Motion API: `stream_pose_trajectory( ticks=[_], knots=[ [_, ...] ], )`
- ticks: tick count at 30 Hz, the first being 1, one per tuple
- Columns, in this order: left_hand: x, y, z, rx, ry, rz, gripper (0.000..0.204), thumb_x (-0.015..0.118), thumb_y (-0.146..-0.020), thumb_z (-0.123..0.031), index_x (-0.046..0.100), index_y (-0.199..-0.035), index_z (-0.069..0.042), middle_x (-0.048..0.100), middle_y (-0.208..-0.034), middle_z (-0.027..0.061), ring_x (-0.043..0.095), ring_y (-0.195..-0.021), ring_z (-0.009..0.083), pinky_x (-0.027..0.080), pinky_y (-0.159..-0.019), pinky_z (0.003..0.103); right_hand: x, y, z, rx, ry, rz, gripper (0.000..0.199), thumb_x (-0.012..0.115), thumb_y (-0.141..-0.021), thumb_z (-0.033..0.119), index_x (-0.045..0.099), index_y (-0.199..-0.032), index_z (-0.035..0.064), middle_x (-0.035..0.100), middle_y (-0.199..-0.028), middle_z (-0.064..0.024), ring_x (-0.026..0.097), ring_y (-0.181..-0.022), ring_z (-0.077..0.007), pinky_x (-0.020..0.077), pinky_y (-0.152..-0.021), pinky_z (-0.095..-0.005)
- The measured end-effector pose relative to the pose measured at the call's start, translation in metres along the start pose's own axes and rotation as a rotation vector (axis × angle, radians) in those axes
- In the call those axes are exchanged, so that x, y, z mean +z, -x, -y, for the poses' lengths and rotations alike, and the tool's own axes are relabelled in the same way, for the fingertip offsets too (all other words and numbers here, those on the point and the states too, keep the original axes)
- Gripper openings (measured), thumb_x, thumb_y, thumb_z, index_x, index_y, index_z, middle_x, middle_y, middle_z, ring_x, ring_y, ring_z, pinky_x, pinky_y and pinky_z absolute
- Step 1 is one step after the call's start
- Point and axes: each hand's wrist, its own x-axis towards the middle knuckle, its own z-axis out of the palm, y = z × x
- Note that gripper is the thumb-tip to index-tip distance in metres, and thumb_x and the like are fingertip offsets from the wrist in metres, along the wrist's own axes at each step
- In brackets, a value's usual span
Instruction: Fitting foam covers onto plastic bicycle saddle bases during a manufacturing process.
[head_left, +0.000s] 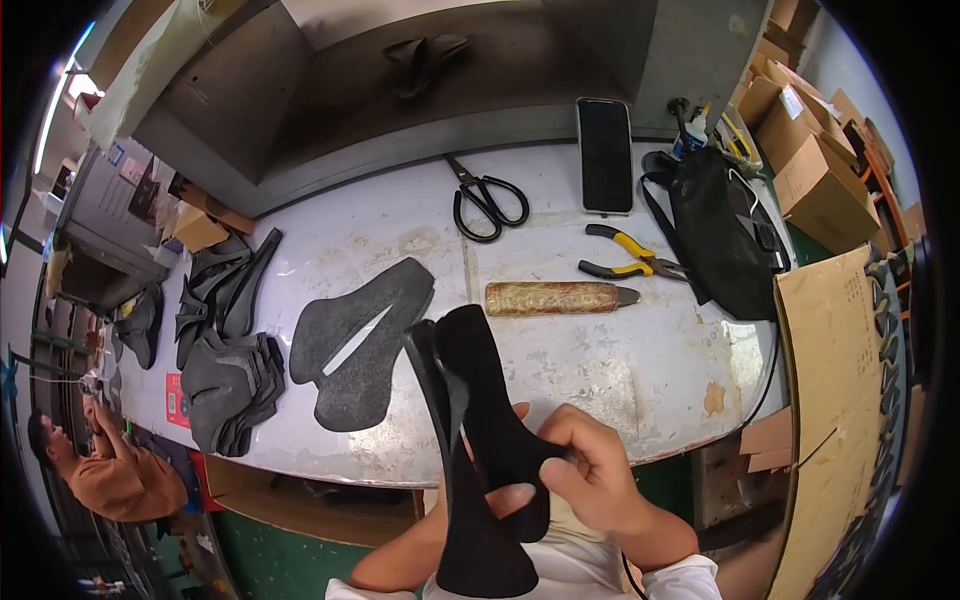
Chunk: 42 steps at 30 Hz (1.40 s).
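Note:
A black shoe piece, with a curved, narrow-waisted shape and a second long strip along its left side, is held up over the table's front edge. My left hand grips it from behind; a thumb shows through the gap, and most of the fingers are hidden. At its right edge, my right hand pinches the black material between thumb and bent fingers. Just beyond, a flat dark grey cut-out piece with a slit lies on the white table.
Stacked grey shoe pieces and black wedge-shaped parts lie at left. Scissors, a phone, yellow-black pliers, a wrapped-handle tool and a black bag lie farther back. Cardboard stands right. Another person sits far left.

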Motion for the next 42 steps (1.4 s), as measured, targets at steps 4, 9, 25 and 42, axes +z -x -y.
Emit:
stream_pose_trajectory(
  ticks=[4, 9, 25, 42],
  knots=[
    [-0.005, -0.003, -0.016, -0.168, 0.172, 0.213, 0.087, 0.082, -0.072, -0.019, 0.035, -0.143, -0.001, 0.057, -0.115, 0.0055, 0.055, -0.111, 0.0155, 0.042, -0.099, 0.032, 0.010, 0.001, 0.013, 0.005, 0.259, -0.123, 0.022, 0.068, -0.089, 0.014, 0.055, -0.074, 0.0034, 0.054, -0.059, -0.0069, 0.053, -0.050, -0.0157, 0.0394, -0.048, -0.0281],
    [0.006, 0.004, -0.007, -0.059, 0.146, 0.142, 0.061, 0.063, -0.090, -0.014, 0.036, -0.142, 0.001, 0.050, -0.136, 0.0131, 0.049, -0.127, 0.0204, 0.036, -0.109, 0.037, 0.009, 0.000, 0.016, -0.071, 0.340, -0.166, 0.016, 0.069, -0.089, 0.009, 0.058, -0.078, 0.0019, 0.052, -0.052, -0.0095, 0.053, -0.042, -0.0179, 0.0390, -0.042, -0.0289],
    [-0.003, 0.027, -0.016, -0.175, -0.329, 0.189, 0.055, 0.059, -0.093, -0.017, 0.040, -0.140, 0.004, 0.053, -0.133, 0.0127, 0.048, -0.125, 0.0206, 0.036, -0.105, 0.033, -0.007, -0.008, 0.025, 0.205, 0.257, 0.104, 0.024, 0.062, -0.096, 0.015, 0.061, -0.075, 0.0019, 0.053, -0.063, 0.0008, 0.046, -0.059, -0.0028, 0.0374, -0.051, -0.0236],
    [0.009, 0.011, -0.054, -0.286, -0.369, 0.319, 0.090, 0.063, -0.093, -0.005, -0.007, -0.150, 0.000, 0.060, -0.080, 0.0065, 0.056, -0.071, 0.0108, 0.047, -0.063, 0.027, -0.011, -0.013, 0.003, 0.102, -0.006, 0.040, 0.029, 0.073, -0.087, 0.015, 0.055, -0.069, 0.0010, 0.050, -0.057, -0.0012, 0.042, -0.054, -0.0053, 0.0333, -0.047, -0.0255]
  ],
)
